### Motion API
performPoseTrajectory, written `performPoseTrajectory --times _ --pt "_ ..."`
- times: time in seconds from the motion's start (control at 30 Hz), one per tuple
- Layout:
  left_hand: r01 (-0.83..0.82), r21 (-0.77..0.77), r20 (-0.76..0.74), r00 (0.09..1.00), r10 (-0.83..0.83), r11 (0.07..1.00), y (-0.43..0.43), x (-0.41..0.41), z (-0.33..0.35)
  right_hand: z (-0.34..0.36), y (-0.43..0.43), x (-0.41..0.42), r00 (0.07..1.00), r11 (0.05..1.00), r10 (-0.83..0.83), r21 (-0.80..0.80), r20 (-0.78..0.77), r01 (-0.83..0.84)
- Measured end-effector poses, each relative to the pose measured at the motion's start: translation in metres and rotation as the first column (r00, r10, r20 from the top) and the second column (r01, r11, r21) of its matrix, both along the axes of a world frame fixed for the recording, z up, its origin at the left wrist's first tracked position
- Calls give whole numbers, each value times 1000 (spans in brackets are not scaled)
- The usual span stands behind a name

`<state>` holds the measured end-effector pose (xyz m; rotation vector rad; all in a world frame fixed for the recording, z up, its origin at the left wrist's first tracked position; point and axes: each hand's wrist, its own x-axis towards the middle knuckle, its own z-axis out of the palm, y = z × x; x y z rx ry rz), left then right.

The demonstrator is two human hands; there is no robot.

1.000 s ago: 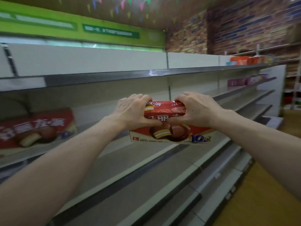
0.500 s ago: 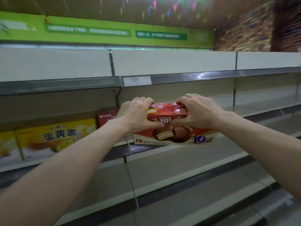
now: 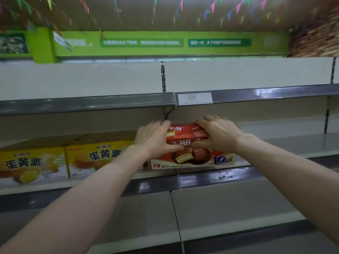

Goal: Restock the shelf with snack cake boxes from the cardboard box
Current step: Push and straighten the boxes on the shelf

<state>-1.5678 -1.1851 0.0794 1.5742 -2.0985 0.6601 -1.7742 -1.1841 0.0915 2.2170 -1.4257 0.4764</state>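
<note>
**Red snack box at the shelf edge, both hands on it**

While you hold the red snack cake box with both hands, its bottom edge looks to be at or just over the front lip of the middle shelf, and I cannot tell if it already rests there. This is the risky point. If you let go too early, the box may tip forward off the lip, because most of its weight seems to be still near the front. If you push it at an angle, its left end can hit the yellow boxes which stand just beside it on the same shelf, and move them out of line. The shelf above is close over your knuckles, so lifting the box to correct it may knock your fingers or the box top against the metal edge.

Your left hand is closed over the upper left corner of the box, thumb on the printed front. Your right hand is clamped on the upper right part, fingers over the top, thumb on the front. The two hands are apart, with the box top between them, and the lower half of the box front is uncovered below them. The cardboard box is not in view.
</note>
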Motion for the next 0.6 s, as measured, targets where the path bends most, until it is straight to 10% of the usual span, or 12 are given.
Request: performPoseTrajectory --times 0.4,0.6 --pt "-233 53 3 972 234 971 -32 -12 -38 -52 -57 -3 998 999 -38 7 50 37" --pt "-217 -34 -206 957 206 976 -31 -20 -63 -77 -56 -8 896 993 -113 60 429 97"
